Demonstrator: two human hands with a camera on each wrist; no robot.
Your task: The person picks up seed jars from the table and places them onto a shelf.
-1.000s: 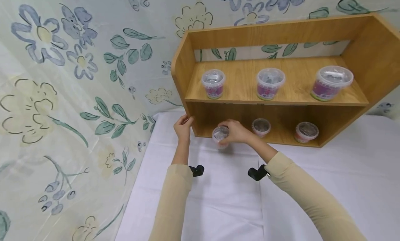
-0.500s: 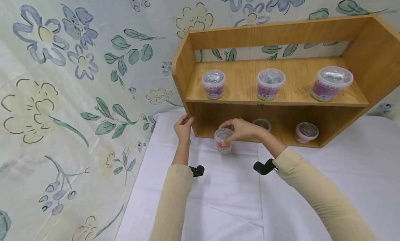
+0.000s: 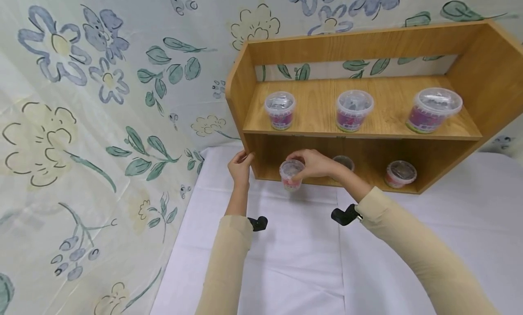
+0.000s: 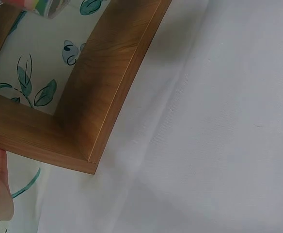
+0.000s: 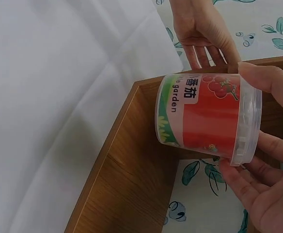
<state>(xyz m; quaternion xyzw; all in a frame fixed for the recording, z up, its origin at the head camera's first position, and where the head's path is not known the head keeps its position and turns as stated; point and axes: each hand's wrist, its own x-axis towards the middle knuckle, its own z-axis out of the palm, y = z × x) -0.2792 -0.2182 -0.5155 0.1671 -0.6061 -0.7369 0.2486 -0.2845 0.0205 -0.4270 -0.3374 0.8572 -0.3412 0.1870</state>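
My right hand [image 3: 314, 164] pinches a clear-lidded plastic tub [image 5: 212, 116] by its lid, thumb on one side and fingers on the other. A red label with tomatoes wraps the tub. In the head view, the tub is at the front of the lower left part of a wooden shelf unit [image 3: 310, 124]; whether its base touches anything is unclear. My left hand [image 3: 240, 166] touches the unit's left side panel near its front edge. Its fingers [image 4: 1, 165] look straight along the panel's outer face in the left wrist view, where the tub shows only partly.
On the upper shelf stand three purple-labelled tubs, at left [image 3: 280, 110], middle [image 3: 353, 110] and right [image 3: 434, 110]. Below, one tub [image 3: 344, 162] is partly behind my right hand, and another tub [image 3: 400, 173] sits at right. A white cloth [image 3: 294, 260] covers the table.
My right hand first brought the tub slightly right and toward me, then back toward the lower shelf. The left hand has stayed at the side panel.
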